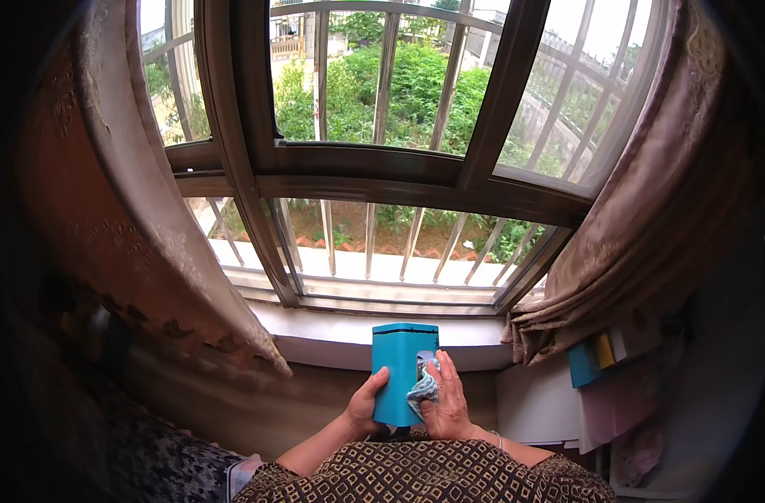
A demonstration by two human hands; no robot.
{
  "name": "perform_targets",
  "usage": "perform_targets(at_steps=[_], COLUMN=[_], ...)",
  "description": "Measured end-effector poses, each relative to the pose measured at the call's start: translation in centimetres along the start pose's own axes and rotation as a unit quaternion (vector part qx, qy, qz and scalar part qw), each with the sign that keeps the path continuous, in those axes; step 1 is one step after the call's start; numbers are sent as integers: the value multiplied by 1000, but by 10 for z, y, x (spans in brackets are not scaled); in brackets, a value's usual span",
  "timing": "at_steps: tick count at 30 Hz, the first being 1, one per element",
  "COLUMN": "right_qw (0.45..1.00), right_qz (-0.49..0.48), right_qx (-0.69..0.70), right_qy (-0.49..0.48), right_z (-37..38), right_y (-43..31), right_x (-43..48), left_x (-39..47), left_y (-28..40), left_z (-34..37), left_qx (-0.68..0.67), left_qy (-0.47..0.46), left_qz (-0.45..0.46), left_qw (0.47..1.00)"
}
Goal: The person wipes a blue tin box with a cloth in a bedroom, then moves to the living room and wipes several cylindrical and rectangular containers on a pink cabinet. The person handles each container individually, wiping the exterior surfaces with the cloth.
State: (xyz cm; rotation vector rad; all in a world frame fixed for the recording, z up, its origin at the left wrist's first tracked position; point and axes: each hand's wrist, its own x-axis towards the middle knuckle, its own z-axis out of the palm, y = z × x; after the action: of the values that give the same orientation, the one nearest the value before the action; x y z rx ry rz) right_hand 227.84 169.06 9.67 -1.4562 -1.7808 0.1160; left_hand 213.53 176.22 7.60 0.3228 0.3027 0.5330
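A blue box-shaped object [395, 377] with a dark line near its top edge is held upright in front of my body. My left hand [364, 402] grips its left side, the thumb lying on the front face. On the other side, my right hand [446, 399] presses a crumpled blue and white patterned cloth [424, 391] against the object's right face. Part of a pale and dark patch on that face shows above the cloth. My right wrist has a thin bracelet. The object's underside is mostly hidden, with something dark showing below it.
A white windowsill [332, 330] lies just beyond the object, under a brown-framed window [370, 188] with metal bars outside. Curtains hang at left [137, 207] and right [634, 207]. At the right stands a white surface [533, 402] beside a blue item [583, 366]. Patterned fabric [162, 453] is at lower left.
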Motion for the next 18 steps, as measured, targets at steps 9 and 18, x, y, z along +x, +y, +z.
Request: perform_targets(at_steps=[9, 18], right_qw=[995, 999], right_qz=[-56, -28], right_qx=[-19, -23], right_qy=[-77, 3], right_z=[-7, -10], right_y=[-5, -2], right_x=[25, 74], left_x=[6, 2], left_y=[-1, -4], left_z=[-12, -2], left_qx=[22, 80], left_qy=[36, -14], left_qz=[17, 9], left_qw=[999, 997])
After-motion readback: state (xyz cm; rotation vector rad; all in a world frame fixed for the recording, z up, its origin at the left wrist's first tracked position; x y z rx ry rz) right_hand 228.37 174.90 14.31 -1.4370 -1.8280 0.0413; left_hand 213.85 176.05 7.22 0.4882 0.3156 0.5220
